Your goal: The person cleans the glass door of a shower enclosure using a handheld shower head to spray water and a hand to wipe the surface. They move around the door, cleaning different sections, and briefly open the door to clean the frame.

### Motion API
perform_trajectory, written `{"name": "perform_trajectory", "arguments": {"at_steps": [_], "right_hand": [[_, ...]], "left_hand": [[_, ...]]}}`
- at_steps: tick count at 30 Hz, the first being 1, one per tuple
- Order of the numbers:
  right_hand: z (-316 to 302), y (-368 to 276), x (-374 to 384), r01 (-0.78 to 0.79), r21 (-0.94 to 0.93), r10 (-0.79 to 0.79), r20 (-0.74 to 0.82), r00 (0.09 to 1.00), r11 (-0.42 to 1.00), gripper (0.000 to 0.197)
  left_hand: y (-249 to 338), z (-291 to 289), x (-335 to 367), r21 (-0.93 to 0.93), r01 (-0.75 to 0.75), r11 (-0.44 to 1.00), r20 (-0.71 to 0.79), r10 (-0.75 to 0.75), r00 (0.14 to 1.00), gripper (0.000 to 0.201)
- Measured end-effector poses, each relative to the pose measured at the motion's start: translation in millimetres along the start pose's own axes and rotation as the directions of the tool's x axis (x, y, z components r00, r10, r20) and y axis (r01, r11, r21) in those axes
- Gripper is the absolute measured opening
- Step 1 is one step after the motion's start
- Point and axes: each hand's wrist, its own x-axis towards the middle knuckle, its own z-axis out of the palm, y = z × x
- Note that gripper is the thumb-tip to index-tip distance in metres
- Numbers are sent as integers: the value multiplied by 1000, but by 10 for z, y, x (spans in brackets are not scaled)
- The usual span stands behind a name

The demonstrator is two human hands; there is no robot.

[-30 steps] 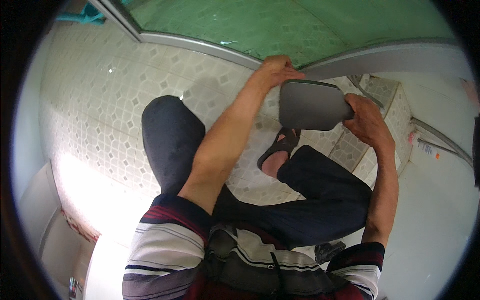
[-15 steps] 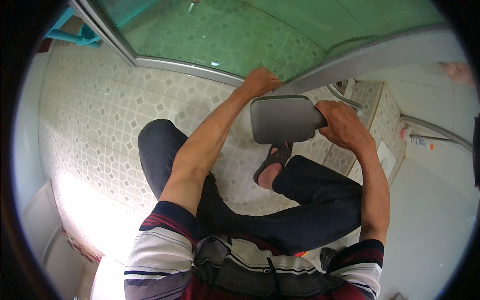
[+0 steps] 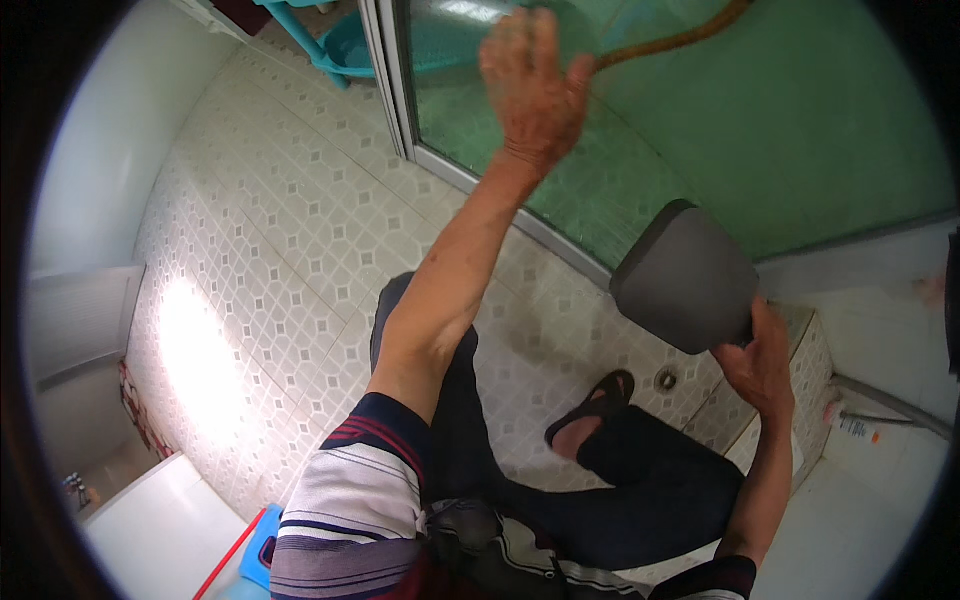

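Fingers (image 3: 543, 38) spread, 12 o'clock: your left hand (image 3: 540, 105) before green glass (image 3: 830, 130). Right hand (image 3: 758, 365), 3 o'clock, grips grey panel (image 3: 688, 278).

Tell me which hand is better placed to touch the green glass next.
Probably the left hand: it is open, seemingly empty, and in front of the glass, though contact is unclear. The right hand holds the grey paddle.

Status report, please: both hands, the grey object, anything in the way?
Left hand open at see-through green panel, contact unclear. Right hand gripping grey object. Panel stands ahead.
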Motion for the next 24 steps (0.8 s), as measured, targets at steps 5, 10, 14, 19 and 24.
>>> {"name": "perform_trajectory", "arguments": {"at_steps": [5,10,14,19,24], "right_hand": [[-82,-287,101,-49,226,69,-84,994,973,38],[-71,-374,189,27,277,26,-186,982,961,36],[-56,-307,202,-7,288,64,-190,980,958,37],[-41,-375,160,-29,413,169,-307,936,910,34],[-82,-429,161,-5,432,194,-394,898,902,34]], "left_hand": [[-193,187,33,-38,265,963,10,-265,964,68],[282,215,-926,-104,476,873,102,-467,878,73],[351,209,-1037,-122,613,781,135,-599,789,76],[20,305,-363,-86,478,874,10,-479,878,76],[-291,270,670,-54,466,883,20,-465,885,74]]}}
